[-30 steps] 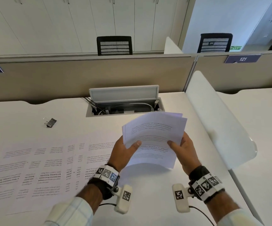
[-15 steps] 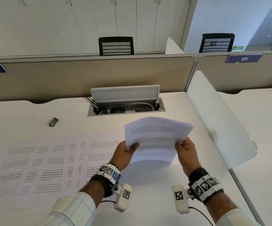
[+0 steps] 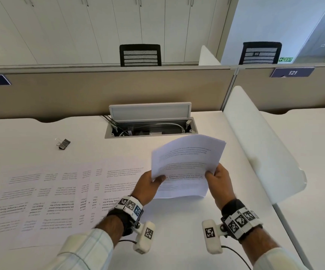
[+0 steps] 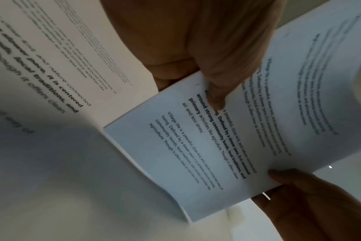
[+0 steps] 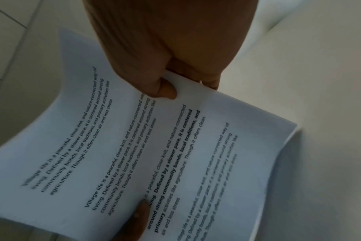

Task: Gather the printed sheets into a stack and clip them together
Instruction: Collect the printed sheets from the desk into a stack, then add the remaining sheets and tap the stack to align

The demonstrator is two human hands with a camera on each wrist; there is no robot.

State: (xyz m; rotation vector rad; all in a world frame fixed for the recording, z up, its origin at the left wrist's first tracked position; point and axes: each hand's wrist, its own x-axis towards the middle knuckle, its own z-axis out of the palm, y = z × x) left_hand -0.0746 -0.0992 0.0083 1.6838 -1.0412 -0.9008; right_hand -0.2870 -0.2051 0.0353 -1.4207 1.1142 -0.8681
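Observation:
A stack of printed sheets [image 3: 185, 164] stands tilted above the white desk [image 3: 177, 230], its lower edge near the surface. My left hand [image 3: 150, 184] grips its left side with the thumb on the front page. My right hand [image 3: 216, 176] pinches the right side. Both wrist views show the same stack [image 4: 247, 138] [image 5: 165, 154] with a thumb on the text. Several more printed sheets [image 3: 60, 195] lie overlapping on the desk to the left. A black binder clip [image 3: 63, 143] lies at the far left of the desk, apart from both hands.
An open cable box [image 3: 151, 127] with its lid raised sits at the back of the desk. A white curved divider [image 3: 259, 145] runs along the right side. A beige partition [image 3: 107, 94] closes the back, with chairs behind it.
The stack has dropped lower toward the desk and its sheets are more even. Both hands have stayed on its sides.

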